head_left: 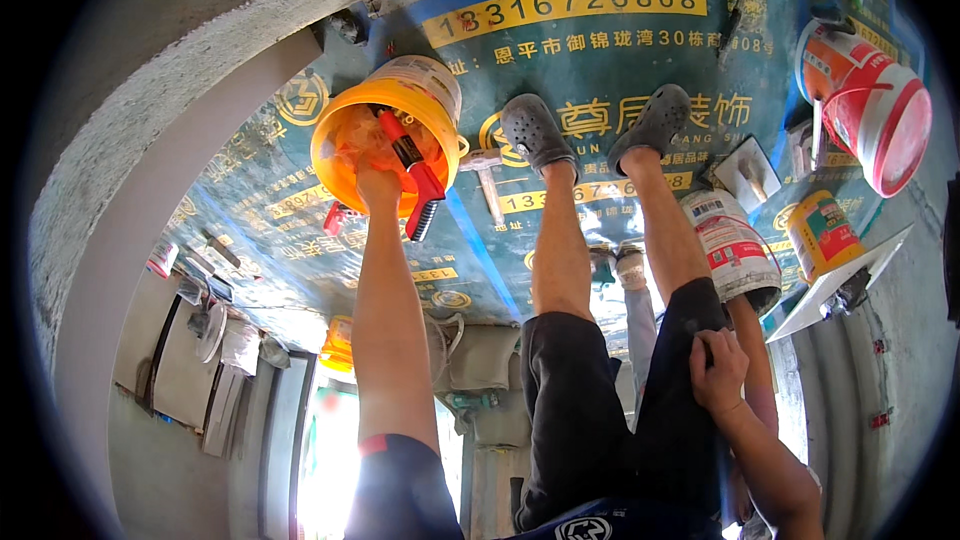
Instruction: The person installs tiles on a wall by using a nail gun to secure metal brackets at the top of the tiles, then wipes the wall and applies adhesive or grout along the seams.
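My left arm reaches down to an orange bucket point(330, 145) on the floor. My left hand point(377, 188) is inside its mouth, near crumpled, pale, translucent material point(358, 132); its fingers are hidden. Leaning across the rim is a red and black tool point(424, 192) with an angled handle, just right of that hand. Against the dark shorts over my right leg rests my right hand point(720, 370), its fingers curled in and nothing visible in them. A hammer point(487, 183) with a pale handle lies between the bucket and my left clog point(538, 132).
Printed green sheeting point(590, 60) covers the floor. To the right are a flat trowel point(747, 174), a white and red bucket point(728, 240), a red bucket point(880, 105) and a yellow tub point(822, 228). Another person's leg point(638, 305) shows behind mine. A wall edge point(165, 90) curves along the left.
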A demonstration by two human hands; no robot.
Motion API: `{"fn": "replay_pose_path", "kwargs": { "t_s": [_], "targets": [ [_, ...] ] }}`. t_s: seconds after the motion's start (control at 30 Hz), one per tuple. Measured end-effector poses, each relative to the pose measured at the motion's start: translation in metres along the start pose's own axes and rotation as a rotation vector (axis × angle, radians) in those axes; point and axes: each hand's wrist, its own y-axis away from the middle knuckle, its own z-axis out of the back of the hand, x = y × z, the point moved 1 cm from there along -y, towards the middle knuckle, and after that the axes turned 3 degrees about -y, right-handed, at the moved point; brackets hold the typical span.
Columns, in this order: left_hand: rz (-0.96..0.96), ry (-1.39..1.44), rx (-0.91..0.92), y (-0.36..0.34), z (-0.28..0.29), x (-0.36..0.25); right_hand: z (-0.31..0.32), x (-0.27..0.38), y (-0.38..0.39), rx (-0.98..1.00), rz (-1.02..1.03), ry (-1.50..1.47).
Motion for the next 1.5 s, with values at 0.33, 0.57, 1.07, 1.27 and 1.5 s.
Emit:
{"fn": "replay_pose_path", "kwargs": {
  "t_s": [0.33,0.57,1.07,1.27,1.5],
  "targets": [
    [-0.369,-0.183,-0.434,-0.037,0.007,0.007,0.004,-0.004,-0.004,0.068,-0.059,-0.066],
    [0.016,-0.030,-0.142,-0.041,-0.022,-0.002,0.005,-0.011,-0.003,0.072,-0.064,-0.042],
    [0.070,0.205,-0.141,-0.038,-0.004,0.037,-0.004,-0.005,-0.013,0.054,0.023,-0.044],
    [0.283,0.583,-0.018,-0.023,0.011,0.016,-0.006,-0.006,-0.014,0.029,-0.008,-0.066],
    [0.238,0.564,-0.204,-0.015,0.023,0.022,-0.010,-0.012,-0.008,0.037,-0.045,-0.119]
  ]
}}
